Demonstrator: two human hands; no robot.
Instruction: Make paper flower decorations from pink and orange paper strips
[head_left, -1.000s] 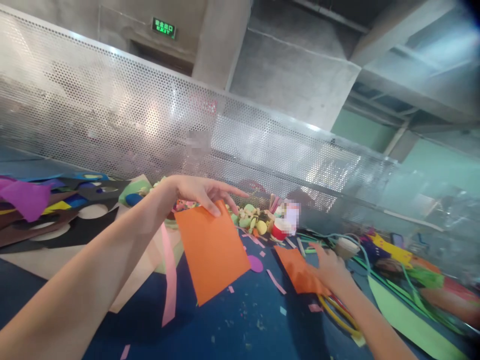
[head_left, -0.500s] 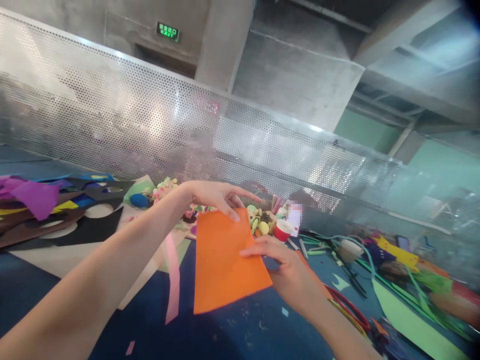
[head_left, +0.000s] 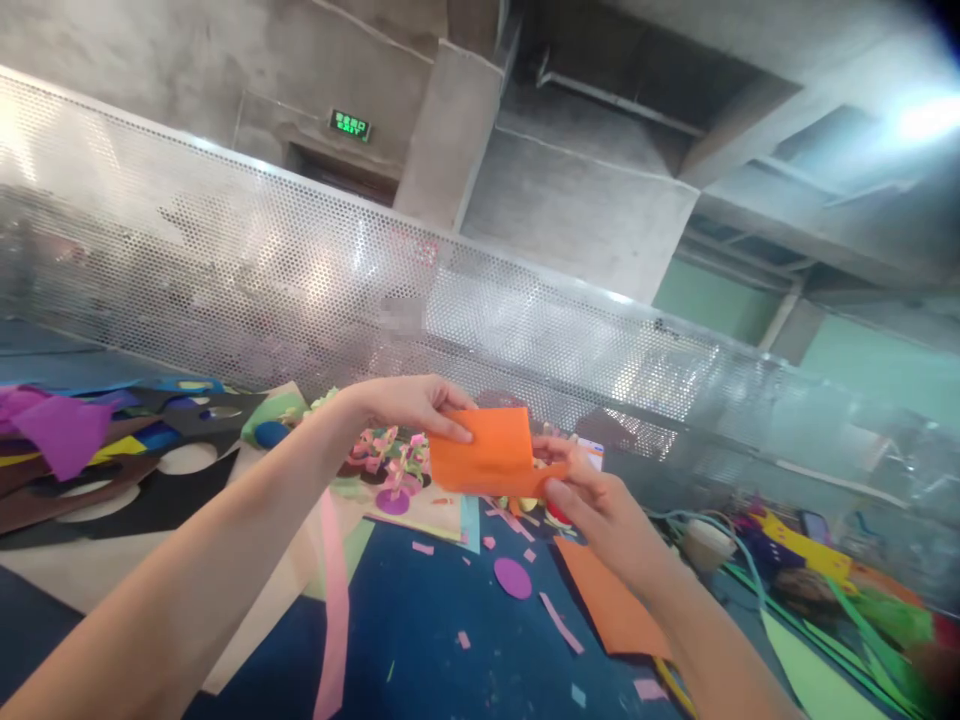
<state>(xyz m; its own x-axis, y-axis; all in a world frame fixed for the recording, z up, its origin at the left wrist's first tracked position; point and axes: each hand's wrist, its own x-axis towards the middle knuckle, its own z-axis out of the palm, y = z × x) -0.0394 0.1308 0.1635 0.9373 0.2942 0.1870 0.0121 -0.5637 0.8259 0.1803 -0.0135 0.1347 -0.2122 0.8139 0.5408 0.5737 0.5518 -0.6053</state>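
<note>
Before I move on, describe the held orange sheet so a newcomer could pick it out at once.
The blue table spans the lower middle. Above it, the left hand and right hand hold the orange sheet. It is raised and bent over, whereas the other orange sheet lies on the table.

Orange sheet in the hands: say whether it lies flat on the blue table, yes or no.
No, the left hand and right hand hold the orange sheet bent, up above the blue table.

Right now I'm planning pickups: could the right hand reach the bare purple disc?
Probably yes: the bare purple disc lies uncovered nearby, though the right hand holds the raised orange sheet.
</note>
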